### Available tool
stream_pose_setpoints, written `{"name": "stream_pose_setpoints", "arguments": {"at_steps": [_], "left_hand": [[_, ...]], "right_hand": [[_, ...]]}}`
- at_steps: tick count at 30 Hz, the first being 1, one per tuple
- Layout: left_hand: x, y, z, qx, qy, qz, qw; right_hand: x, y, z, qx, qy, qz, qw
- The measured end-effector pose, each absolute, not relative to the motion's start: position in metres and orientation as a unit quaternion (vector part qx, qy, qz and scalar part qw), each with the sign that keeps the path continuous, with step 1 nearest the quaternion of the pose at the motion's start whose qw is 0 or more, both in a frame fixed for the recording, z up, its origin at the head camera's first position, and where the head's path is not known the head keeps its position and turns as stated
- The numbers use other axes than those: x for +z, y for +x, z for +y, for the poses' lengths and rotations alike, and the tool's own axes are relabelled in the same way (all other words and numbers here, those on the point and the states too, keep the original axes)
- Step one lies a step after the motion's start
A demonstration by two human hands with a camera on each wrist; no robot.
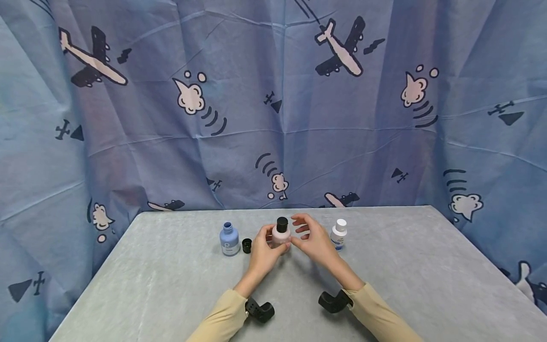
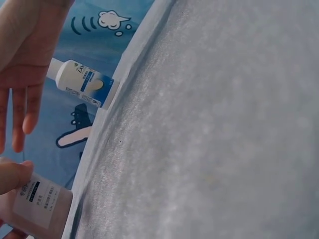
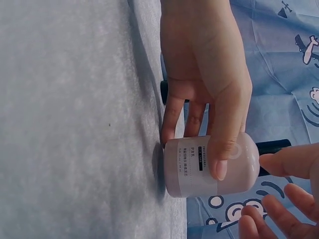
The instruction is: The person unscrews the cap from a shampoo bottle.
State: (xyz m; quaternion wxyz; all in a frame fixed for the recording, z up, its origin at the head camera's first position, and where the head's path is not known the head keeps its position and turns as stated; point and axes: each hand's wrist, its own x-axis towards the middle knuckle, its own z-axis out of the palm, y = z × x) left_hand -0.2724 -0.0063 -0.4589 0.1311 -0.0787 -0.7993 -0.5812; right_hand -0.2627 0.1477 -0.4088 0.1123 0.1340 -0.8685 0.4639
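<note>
My left hand (image 1: 262, 254) grips a pale pink bottle (image 1: 279, 235) upright on the table, thumb across its labelled front. A black cap (image 1: 282, 224) tops this bottle. Beside it is my right hand (image 1: 315, 241), fingers loosely bent and apart, holding nothing. In the right wrist view the right thumb (image 3: 294, 162) is close by the black cap; whether it touches cannot be told. Left of the left hand stands a blue bottle (image 1: 230, 241) with its neck uncovered. A loose black cap (image 1: 246, 245) lies between that bottle and the left hand.
A white bottle (image 1: 339, 232) with a blue-and-white label stands just right of the right hand. The grey table (image 1: 171, 285) ends at the back against a blue curtain (image 1: 239, 95) printed with airplanes. Black wrist mounts (image 1: 335, 301) sit on both sleeves.
</note>
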Motion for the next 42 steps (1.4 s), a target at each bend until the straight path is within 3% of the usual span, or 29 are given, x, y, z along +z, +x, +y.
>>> {"name": "stream_pose_setpoints", "arguments": {"at_steps": [25, 42], "left_hand": [[-0.4591, -0.2676, -0.0077, -0.538, -0.106, -0.819, 0.169], [-0.4582, -0.2668, -0.0043, -0.529, -0.118, -0.82, 0.183]], "right_hand": [[-0.4061, -0.2653, 0.1455, 0.478, 0.165, -0.85, 0.146], [-0.4057, -0.2667, 0.1436, 0.481, 0.16, -0.851, 0.136]]}}
